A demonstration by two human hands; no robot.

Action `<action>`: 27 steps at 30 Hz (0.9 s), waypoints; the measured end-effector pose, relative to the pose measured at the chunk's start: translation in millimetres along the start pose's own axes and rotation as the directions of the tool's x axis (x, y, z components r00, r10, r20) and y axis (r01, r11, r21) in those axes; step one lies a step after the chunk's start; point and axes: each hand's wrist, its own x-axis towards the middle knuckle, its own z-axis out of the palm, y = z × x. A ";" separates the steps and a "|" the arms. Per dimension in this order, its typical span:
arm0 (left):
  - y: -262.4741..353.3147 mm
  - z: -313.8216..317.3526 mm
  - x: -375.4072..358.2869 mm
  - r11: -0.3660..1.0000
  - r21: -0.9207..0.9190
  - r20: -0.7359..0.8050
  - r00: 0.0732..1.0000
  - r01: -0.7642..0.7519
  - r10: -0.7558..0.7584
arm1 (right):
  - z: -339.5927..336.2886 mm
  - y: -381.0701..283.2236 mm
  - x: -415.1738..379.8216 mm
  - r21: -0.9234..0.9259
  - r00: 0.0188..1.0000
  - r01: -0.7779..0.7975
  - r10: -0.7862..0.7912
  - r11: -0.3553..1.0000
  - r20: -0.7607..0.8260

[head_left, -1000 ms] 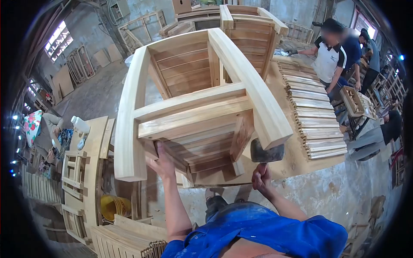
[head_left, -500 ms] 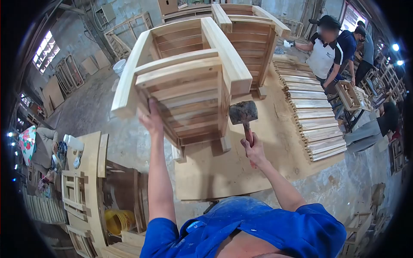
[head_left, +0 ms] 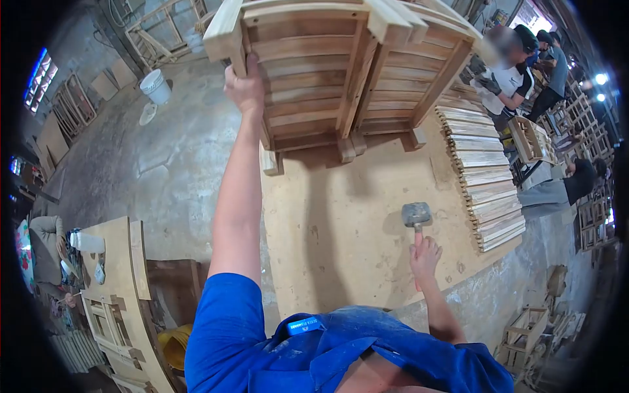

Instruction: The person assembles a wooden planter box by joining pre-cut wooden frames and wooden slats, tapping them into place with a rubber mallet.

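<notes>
Chair frame (head_left: 327, 72) on workbench (head_left: 341, 229); slat stack (head_left: 485, 170) beside.

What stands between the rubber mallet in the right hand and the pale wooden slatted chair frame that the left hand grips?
Nothing visible. The right hand rests the grey-headed mallet on the plywood bench top; only bare board lies between it and the pale wooden slatted chair frame, gripped by the left hand.

Plywood bench (head_left: 341, 223): chair frames (head_left: 341, 85), mallet (head_left: 416, 215), slat stack (head_left: 485, 177), apparently.
</notes>
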 end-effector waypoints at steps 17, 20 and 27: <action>-3.4 22.0 8.5 0.993 0.084 0.056 0.995 0.079 -0.084 | 8.9 9.5 -0.6 0.128 0.999 0.011 -0.016 0.992 0.034; -0.2 28.4 10.7 0.988 0.133 0.087 0.992 0.083 -0.095 | -6.7 4.1 2.7 0.098 0.999 0.019 -0.022 0.995 0.023; -12.5 39.9 18.2 0.990 0.126 0.232 0.968 0.065 -0.093 | -21.8 -2.0 -2.7 0.026 0.995 -0.095 0.094 0.995 0.028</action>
